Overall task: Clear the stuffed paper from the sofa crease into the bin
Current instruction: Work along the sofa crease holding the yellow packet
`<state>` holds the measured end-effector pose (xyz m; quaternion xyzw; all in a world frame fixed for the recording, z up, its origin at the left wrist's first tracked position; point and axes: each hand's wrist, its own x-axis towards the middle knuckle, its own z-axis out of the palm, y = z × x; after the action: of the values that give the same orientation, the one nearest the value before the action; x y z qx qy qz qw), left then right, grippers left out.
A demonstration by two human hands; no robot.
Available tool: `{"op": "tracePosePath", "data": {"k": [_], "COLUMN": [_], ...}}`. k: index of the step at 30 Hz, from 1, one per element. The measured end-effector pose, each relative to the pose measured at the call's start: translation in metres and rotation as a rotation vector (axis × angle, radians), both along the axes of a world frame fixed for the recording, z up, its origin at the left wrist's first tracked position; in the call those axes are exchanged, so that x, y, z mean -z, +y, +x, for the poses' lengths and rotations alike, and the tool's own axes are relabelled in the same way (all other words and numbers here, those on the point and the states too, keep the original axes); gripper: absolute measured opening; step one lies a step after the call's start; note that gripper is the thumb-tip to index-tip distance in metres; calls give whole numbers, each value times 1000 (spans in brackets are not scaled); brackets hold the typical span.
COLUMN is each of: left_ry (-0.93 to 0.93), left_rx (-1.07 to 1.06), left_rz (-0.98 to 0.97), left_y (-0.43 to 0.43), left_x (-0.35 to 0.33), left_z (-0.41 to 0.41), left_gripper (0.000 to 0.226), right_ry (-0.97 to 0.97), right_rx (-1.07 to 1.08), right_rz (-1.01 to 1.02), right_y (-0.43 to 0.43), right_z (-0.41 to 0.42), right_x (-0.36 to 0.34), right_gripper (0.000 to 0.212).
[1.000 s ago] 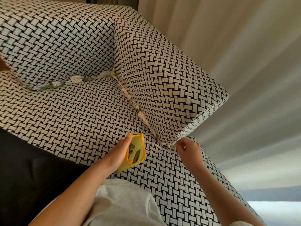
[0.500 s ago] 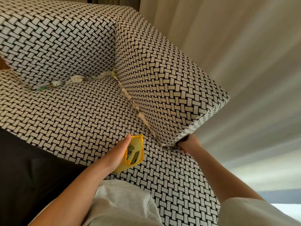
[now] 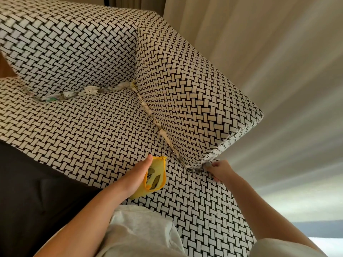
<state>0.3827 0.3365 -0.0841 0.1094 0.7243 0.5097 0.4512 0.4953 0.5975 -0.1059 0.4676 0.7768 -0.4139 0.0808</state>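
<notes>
Masking near end of stuffed paper: right hand.

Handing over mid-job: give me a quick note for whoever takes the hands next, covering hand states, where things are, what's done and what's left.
Left hand holds the open yellow pouch over the seat, bits inside.
Right hand: fingers curled at the front end of the side crease; grip unclear.
Paper is stuffed along the side crease and the back crease.
Done: no stretch looks cleared. Left: pull paper from both creases and bin it.
</notes>
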Motion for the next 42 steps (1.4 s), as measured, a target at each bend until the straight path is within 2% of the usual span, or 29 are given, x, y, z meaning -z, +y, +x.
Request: {"op": "tracePosePath", "data": {"k": [4,8,11,13,16,18,20,23,25,27,30,34,42], "left_ry": [11,-1,-10,-25,1,13,6,4,15,31,45,55,44], "left_rx": [27,43,134,141,167,162,164,179,170,172,163,167,160], "left_rz": [-23,-23,-20,6,69,85,84,43,23,23,31,15,-3], "left_y": [-2,-5,-7,-8,-9,-9,-10,-10,-10,-11,-11,-11,-10], "left_x": [-4,-18,-27,-33,-33,-33,-34,-36,-39,-42,-46,-46,-51], "left_z": [1,5,9,11,11,11,10,10,11,12,12,12,12], "left_gripper": [63,58,48,47,57,59,61,57,42,37,35,36,36], "right_ry": [118,315,439,488,506,507,541,591,554,466,343,233,-43], "right_rx": [-1,-54,-134,-176,-354,-444,-424,-245,-170,-137,-95,-98,-231], "right_rz": [-62,-307,-410,-385,-197,-131,-97,-71,26,170,280,290,427], "right_y": [-21,-59,-90,-109,-133,-143,-145,-131,-115,-95,-74,-68,-62], "right_z": [20,26,13,-3,-20,-23,-21,-10,2,17,35,32,12], "right_x": [-8,-33,-50,-57,-67,-69,-68,-52,-36,-18,0,6,-1], "right_gripper": [22,23,25,27,17,20,26,34,36,30,6,17,10]}}
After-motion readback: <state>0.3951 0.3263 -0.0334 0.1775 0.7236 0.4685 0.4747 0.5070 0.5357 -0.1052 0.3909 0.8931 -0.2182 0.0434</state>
